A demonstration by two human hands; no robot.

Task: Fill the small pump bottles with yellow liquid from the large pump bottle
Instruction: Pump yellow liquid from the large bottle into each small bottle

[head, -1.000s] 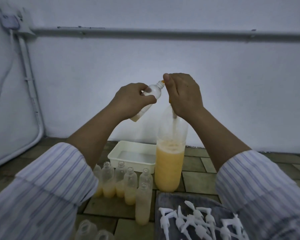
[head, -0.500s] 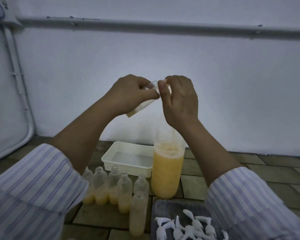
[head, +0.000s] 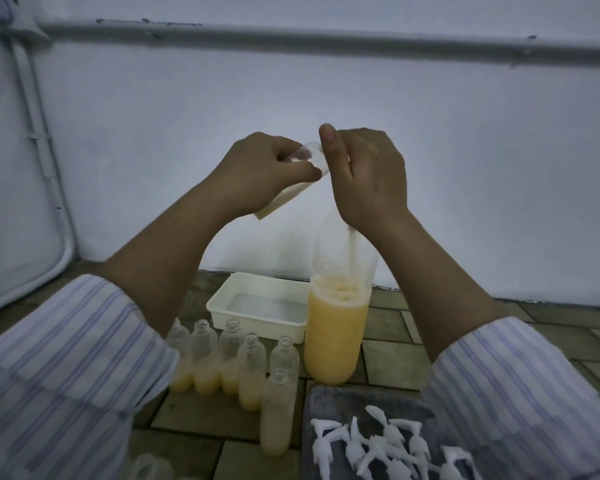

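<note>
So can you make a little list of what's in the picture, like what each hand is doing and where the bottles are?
left hand: holds a tilted small bottle, some yellow liquid inside
right hand: curled on top of the large bottle, pump hidden
large bottle: upright on the floor, roughly half full
small bottles on floor: open, partly filled
white tray: behind them
pump tops: loose on a grey mat

left hand (head: 257, 174) grips small bottle (head: 284, 192) | right hand (head: 368, 174) atop large bottle (head: 336, 323)
</note>
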